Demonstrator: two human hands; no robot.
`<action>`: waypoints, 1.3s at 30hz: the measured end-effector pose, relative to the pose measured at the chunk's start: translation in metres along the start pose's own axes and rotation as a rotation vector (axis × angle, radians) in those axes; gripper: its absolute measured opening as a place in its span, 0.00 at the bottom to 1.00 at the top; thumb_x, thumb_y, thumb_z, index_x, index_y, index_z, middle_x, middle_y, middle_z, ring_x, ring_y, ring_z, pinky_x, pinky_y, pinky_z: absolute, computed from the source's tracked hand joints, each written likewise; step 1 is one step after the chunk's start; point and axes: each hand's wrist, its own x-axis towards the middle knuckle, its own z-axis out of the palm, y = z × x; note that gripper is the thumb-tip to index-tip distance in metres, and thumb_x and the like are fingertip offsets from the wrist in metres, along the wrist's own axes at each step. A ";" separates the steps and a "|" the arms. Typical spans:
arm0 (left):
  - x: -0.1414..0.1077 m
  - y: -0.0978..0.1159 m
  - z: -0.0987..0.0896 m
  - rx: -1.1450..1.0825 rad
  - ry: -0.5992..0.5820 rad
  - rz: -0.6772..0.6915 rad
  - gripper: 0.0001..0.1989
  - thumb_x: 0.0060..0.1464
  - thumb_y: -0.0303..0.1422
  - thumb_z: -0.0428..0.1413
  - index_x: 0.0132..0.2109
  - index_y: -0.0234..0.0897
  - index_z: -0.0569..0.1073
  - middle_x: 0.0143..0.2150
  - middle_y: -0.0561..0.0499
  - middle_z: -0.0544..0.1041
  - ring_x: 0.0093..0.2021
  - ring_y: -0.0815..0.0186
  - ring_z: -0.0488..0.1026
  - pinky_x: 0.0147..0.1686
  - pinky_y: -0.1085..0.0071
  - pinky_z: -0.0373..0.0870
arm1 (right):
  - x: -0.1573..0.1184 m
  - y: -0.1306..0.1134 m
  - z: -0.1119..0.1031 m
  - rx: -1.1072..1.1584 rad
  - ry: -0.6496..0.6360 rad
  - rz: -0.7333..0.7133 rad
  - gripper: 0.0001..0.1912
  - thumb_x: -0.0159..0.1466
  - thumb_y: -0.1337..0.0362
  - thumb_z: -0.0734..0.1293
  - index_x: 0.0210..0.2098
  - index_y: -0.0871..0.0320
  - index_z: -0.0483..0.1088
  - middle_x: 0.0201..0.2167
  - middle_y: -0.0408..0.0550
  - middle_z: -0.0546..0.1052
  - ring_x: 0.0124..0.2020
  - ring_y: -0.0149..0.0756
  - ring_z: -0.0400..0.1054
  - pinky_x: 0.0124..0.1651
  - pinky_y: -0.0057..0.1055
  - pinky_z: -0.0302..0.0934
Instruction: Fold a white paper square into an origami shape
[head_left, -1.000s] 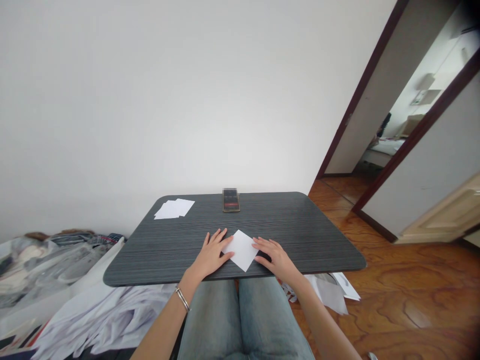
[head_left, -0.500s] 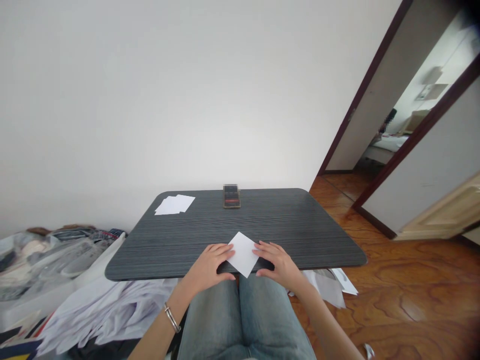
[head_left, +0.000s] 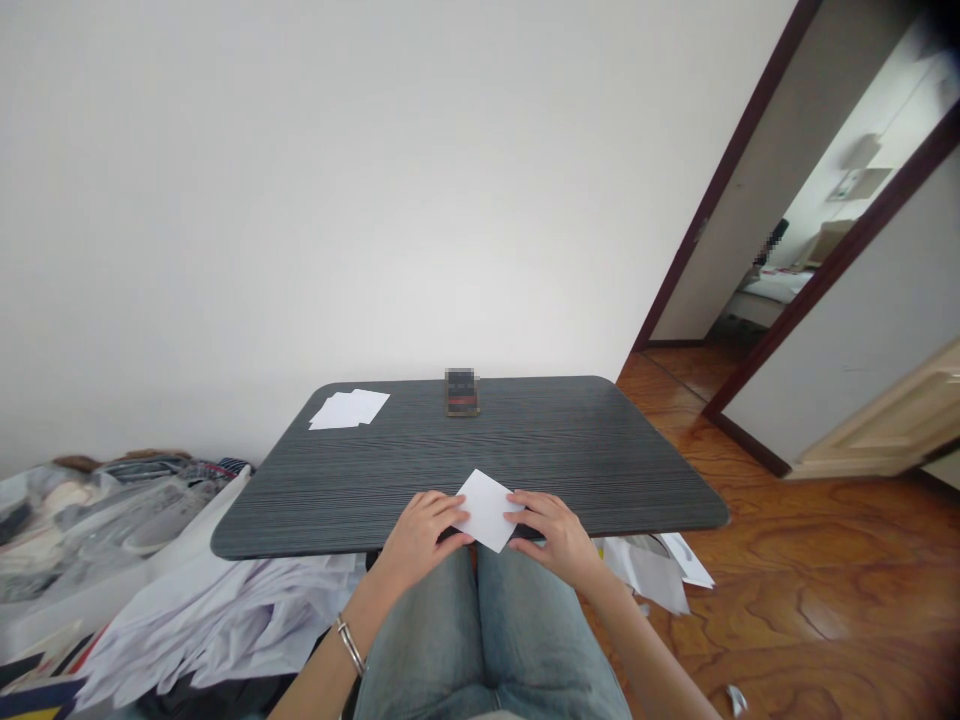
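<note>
A small white square of paper (head_left: 487, 511) lies corner-first at the front edge of the dark table (head_left: 315, 500), its near corner reaching the edge. My left hand (head_left: 424, 532) grips the paper's left corner, fingers on top and thumb by the lower left side. On the opposite corner is my right hand (head_left: 551, 530), fingers curled over the paper with the thumb close to its lower right side. The undersides of both grips are hidden.
Several white paper sheets (head_left: 349, 409) overlap at the table's far left. A pixelated phone-like object (head_left: 462, 393) stands at the back near the wall. White cloth (head_left: 225, 610) and bagged clothes (head_left: 127, 510) are piled at left. Papers (head_left: 649, 572) lie below the table at right.
The paper has turned slightly and its far corner sits a little lower. Both thumbs have come up closer to the paper, and the fingers are more bent.
</note>
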 end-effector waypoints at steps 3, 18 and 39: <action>0.002 0.000 -0.002 -0.031 0.012 -0.015 0.11 0.56 0.37 0.50 0.41 0.42 0.75 0.49 0.49 0.74 0.45 0.61 0.68 0.44 0.61 0.61 | 0.001 -0.001 -0.001 0.019 -0.001 0.012 0.15 0.54 0.62 0.71 0.42 0.54 0.71 0.47 0.52 0.73 0.49 0.45 0.66 0.49 0.43 0.59; 0.011 -0.003 0.002 -0.290 0.081 -0.213 0.07 0.54 0.34 0.53 0.32 0.38 0.73 0.43 0.48 0.77 0.44 0.61 0.71 0.46 0.62 0.62 | 0.023 -0.006 -0.003 0.296 0.039 0.272 0.08 0.61 0.64 0.62 0.26 0.55 0.70 0.32 0.45 0.76 0.36 0.36 0.69 0.42 0.32 0.60; 0.019 0.002 0.005 -0.714 0.313 -0.280 0.07 0.51 0.34 0.55 0.30 0.34 0.73 0.38 0.45 0.78 0.39 0.61 0.75 0.42 0.65 0.71 | 0.033 -0.007 -0.003 0.929 0.062 0.636 0.13 0.52 0.56 0.69 0.25 0.59 0.67 0.41 0.51 0.74 0.32 0.36 0.70 0.32 0.29 0.61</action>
